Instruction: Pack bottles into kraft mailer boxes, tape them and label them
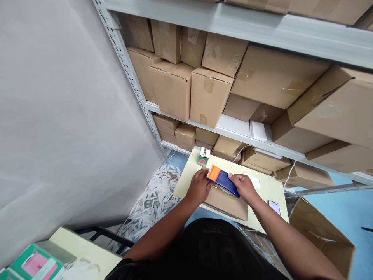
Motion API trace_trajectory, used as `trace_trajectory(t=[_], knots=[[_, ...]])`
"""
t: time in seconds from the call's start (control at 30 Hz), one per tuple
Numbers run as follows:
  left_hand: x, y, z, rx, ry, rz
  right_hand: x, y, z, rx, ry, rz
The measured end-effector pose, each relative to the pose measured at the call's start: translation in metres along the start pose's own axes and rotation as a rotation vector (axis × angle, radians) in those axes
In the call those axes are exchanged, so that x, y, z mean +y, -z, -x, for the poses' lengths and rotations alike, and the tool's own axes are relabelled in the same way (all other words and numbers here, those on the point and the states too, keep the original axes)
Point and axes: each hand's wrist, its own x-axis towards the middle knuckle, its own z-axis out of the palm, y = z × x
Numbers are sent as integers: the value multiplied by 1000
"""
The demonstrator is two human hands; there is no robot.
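Head camera: the right hand [241,183] pinches a flat dark-blue and orange packet [223,180], thumb on top, above brown cardboard [227,204] on a pale yellow table [183,183]. The left hand [199,184], fingers bent, meets its orange left end — grip there, cannot tell. Small green-and-white carton [204,156] far left; slim phone [274,207] right.

You have bright, diffuse light, with glints on the packing tape [292,89] and sheen on the upper shelf beam [218,16]; soft shadow dulls the recessed boxes [241,106], your black shirt [218,252] loses detail, the blue-and-orange packet [225,182] looks saturated, and wide-angle distortion slants the gray wall [58,116]
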Motion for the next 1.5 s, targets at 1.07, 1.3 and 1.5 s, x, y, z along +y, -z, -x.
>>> trace_trajectory(t=[1.07, 1.3, 1.5], knots=[[5, 41, -27, -93, 646, 926, -8, 0, 1, -67, 40, 216], [-1, 33, -27, -63, 626, 918, -1, 0, 1, -62, 29, 212], [-1, 37, -28, -135, 681, 1056, -2, -1, 2, -66, 9, 235]])
